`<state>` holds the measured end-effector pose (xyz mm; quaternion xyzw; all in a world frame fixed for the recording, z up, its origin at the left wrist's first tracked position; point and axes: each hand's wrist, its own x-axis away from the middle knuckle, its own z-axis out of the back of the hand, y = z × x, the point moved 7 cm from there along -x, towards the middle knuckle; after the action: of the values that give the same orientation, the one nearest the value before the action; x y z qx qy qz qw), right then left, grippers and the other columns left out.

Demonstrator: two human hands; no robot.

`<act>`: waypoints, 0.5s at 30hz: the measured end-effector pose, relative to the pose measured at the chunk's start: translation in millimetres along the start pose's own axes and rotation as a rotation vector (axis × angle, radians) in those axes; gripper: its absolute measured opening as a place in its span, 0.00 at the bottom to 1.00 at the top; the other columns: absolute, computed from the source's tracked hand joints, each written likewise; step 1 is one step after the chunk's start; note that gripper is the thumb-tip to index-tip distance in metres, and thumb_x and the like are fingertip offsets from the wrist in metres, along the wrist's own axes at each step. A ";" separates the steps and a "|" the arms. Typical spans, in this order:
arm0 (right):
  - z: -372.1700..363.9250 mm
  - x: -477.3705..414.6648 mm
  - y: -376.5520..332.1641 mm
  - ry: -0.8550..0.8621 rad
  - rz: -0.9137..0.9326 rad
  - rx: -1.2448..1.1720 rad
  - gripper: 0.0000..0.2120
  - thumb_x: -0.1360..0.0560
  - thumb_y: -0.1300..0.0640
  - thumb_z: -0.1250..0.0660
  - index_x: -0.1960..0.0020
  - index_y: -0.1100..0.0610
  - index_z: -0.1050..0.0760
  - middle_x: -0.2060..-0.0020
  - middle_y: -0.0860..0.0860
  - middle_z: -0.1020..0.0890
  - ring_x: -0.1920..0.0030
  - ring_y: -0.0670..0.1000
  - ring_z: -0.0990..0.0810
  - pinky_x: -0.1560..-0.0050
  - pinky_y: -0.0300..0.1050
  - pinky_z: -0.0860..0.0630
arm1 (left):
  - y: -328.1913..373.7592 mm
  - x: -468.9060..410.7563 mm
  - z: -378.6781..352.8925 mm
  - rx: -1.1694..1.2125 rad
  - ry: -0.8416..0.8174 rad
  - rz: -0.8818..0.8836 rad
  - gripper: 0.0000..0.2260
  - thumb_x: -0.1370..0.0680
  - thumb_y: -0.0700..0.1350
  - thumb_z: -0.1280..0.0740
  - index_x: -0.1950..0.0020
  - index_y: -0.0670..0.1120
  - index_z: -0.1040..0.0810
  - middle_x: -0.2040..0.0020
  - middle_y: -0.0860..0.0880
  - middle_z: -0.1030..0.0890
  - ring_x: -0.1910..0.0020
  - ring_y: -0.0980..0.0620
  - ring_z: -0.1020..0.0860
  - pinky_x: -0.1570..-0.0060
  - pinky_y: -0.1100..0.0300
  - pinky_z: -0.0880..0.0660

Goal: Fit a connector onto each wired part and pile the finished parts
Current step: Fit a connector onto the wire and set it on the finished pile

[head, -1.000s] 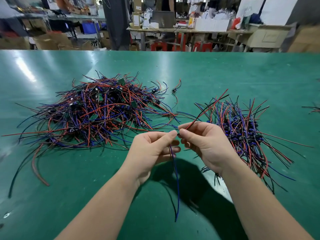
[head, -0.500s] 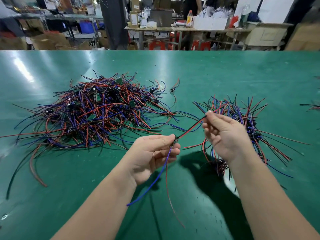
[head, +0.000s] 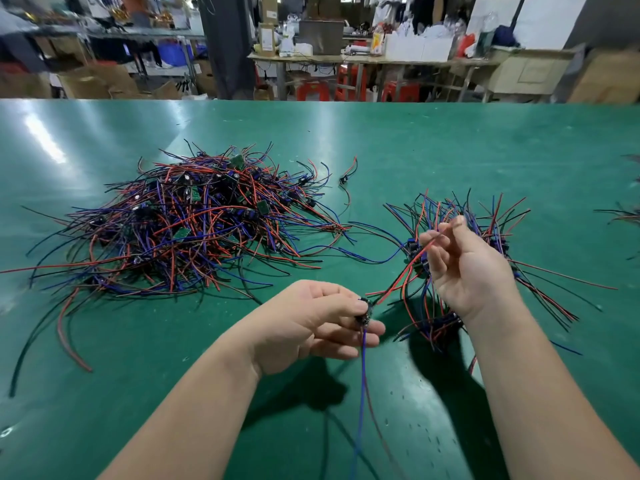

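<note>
- Your hands are further apart than a second ago, when their fingertips met; your right hand [head: 467, 271] has drawn up and to the right, stretching the red wire [head: 401, 274] between them
- The blue wire [head: 361, 382] now hangs straight down, where half a second ago it swung off to your left
- The green table [head: 415, 143] carries a large tangle of wired parts [head: 194, 223] on the left and a smaller pile [head: 495, 220] on the right, with one stray part [head: 344, 180] further back between them
- Beyond the far edge stand a cluttered workbench [head: 346, 58], red stools [head: 311, 91] and cardboard boxes [head: 93, 81]
- Your left hand [head: 311, 327] pinches the wired part [head: 363, 311] between thumb and fingertips, above the table near the middle
- Your right hand pinches the red wire's far end between thumb and forefinger in front of the smaller pile, its other fingers loosely bent
</note>
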<state>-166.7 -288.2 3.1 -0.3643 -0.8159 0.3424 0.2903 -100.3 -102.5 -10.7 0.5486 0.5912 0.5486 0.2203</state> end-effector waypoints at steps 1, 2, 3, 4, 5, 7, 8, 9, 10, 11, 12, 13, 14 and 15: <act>-1.2 -0.5 3.0 -0.027 -0.034 -0.015 0.14 0.17 0.53 0.45 0.56 0.60 0.28 0.73 0.54 0.18 0.70 0.48 0.17 0.74 0.34 0.24 | 2.1 0.2 -1.1 0.031 -0.009 -0.009 0.11 0.34 0.47 0.30 0.56 0.46 0.25 0.54 0.42 0.15 0.59 0.51 0.16 0.70 0.64 0.22; -4.8 1.6 6.7 -0.060 -0.073 -0.010 0.14 0.17 0.54 0.46 0.54 0.60 0.28 0.71 0.55 0.17 0.69 0.49 0.16 0.73 0.35 0.23 | 5.6 0.9 -1.7 0.089 -0.009 -0.028 0.12 0.35 0.48 0.31 0.55 0.46 0.24 0.54 0.43 0.15 0.59 0.51 0.16 0.71 0.64 0.22; -8.4 3.6 10.9 -0.096 -0.104 0.024 0.10 0.17 0.56 0.46 0.52 0.60 0.29 0.70 0.56 0.16 0.68 0.50 0.16 0.72 0.36 0.22 | 10.2 1.2 -0.7 0.169 -0.003 -0.060 0.13 0.35 0.49 0.31 0.54 0.46 0.23 0.53 0.45 0.15 0.58 0.52 0.16 0.71 0.64 0.21; -12.9 6.5 16.2 -0.138 -0.131 0.094 0.05 0.19 0.61 0.43 0.51 0.60 0.29 0.69 0.57 0.16 0.69 0.51 0.16 0.71 0.36 0.22 | 15.3 1.7 1.1 0.262 0.008 -0.102 0.14 0.36 0.49 0.31 0.53 0.45 0.22 0.52 0.46 0.15 0.58 0.53 0.16 0.71 0.64 0.21; -17.4 10.5 22.9 -0.196 -0.146 0.194 0.03 0.22 0.66 0.39 0.50 0.60 0.29 0.68 0.57 0.17 0.69 0.50 0.17 0.71 0.36 0.22 | 20.4 1.7 3.9 0.355 0.020 -0.149 0.16 0.37 0.50 0.30 0.52 0.45 0.20 0.51 0.47 0.15 0.58 0.54 0.16 0.71 0.63 0.21; -31.3 22.9 39.6 -0.361 -0.154 0.405 0.11 0.31 0.69 0.31 0.51 0.60 0.26 0.66 0.56 0.18 0.69 0.49 0.19 0.70 0.35 0.25 | 28.2 2.7 10.3 0.489 0.038 -0.240 0.16 0.36 0.51 0.31 0.52 0.45 0.19 0.49 0.48 0.15 0.57 0.54 0.16 0.69 0.63 0.20; -39.8 30.9 47.1 -0.441 -0.149 0.444 0.12 0.36 0.67 0.28 0.53 0.60 0.24 0.65 0.55 0.19 0.70 0.47 0.20 0.69 0.34 0.27 | 29.9 2.5 13.0 0.521 0.049 -0.275 0.14 0.33 0.52 0.32 0.54 0.45 0.19 0.47 0.49 0.16 0.57 0.55 0.16 0.68 0.63 0.20; -47.0 37.6 53.6 -0.499 -0.143 0.433 0.13 0.40 0.63 0.26 0.56 0.59 0.21 0.66 0.54 0.19 0.70 0.47 0.21 0.69 0.34 0.27 | 30.0 1.6 15.0 0.528 0.069 -0.298 0.12 0.32 0.52 0.34 0.55 0.46 0.19 0.47 0.50 0.16 0.59 0.56 0.16 0.68 0.64 0.20; -53.8 42.3 57.4 -0.534 -0.132 0.386 0.13 0.42 0.61 0.25 0.58 0.57 0.19 0.67 0.52 0.18 0.70 0.46 0.21 0.69 0.33 0.27 | 28.8 0.9 16.5 0.510 0.109 -0.311 0.11 0.31 0.52 0.34 0.54 0.48 0.21 0.48 0.52 0.16 0.61 0.57 0.16 0.69 0.65 0.21; -58.8 44.5 58.9 -0.543 -0.113 0.332 0.11 0.43 0.59 0.24 0.61 0.56 0.18 0.68 0.51 0.18 0.70 0.45 0.21 0.69 0.33 0.27 | 26.8 -0.7 18.7 0.464 0.165 -0.324 0.11 0.32 0.52 0.33 0.53 0.49 0.24 0.51 0.54 0.16 0.64 0.58 0.17 0.71 0.65 0.22; -61.8 45.0 59.0 -0.531 -0.091 0.283 0.08 0.43 0.59 0.25 0.63 0.55 0.17 0.69 0.51 0.18 0.71 0.45 0.21 0.69 0.33 0.26 | 24.2 -2.0 20.6 0.397 0.228 -0.334 0.12 0.33 0.52 0.32 0.53 0.51 0.27 0.54 0.55 0.16 0.66 0.58 0.19 0.73 0.66 0.25; -62.5 43.7 58.5 -0.510 -0.075 0.248 0.05 0.42 0.59 0.26 0.65 0.55 0.17 0.70 0.50 0.18 0.71 0.44 0.22 0.69 0.32 0.26 | 21.6 -3.3 21.8 0.322 0.281 -0.346 0.14 0.35 0.52 0.30 0.53 0.52 0.28 0.56 0.56 0.18 0.67 0.59 0.20 0.75 0.66 0.27; -61.4 41.8 57.9 -0.484 -0.071 0.219 0.03 0.41 0.59 0.27 0.67 0.55 0.17 0.71 0.50 0.18 0.72 0.44 0.22 0.70 0.33 0.26 | 19.8 -3.7 21.5 0.252 0.319 -0.362 0.15 0.36 0.52 0.29 0.54 0.52 0.28 0.58 0.55 0.19 0.68 0.59 0.22 0.75 0.66 0.28; -60.1 40.5 57.3 -0.460 -0.077 0.199 0.01 0.40 0.60 0.28 0.68 0.56 0.18 0.72 0.50 0.19 0.73 0.44 0.23 0.70 0.33 0.26 | 18.8 -4.3 21.1 0.187 0.340 -0.394 0.15 0.37 0.52 0.27 0.57 0.52 0.28 0.60 0.54 0.21 0.68 0.58 0.23 0.75 0.66 0.29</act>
<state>-123.5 -206.6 3.9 -0.2151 -0.8362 0.4835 0.1443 -73.2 -101.5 -1.8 0.3410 0.7632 0.5223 0.1687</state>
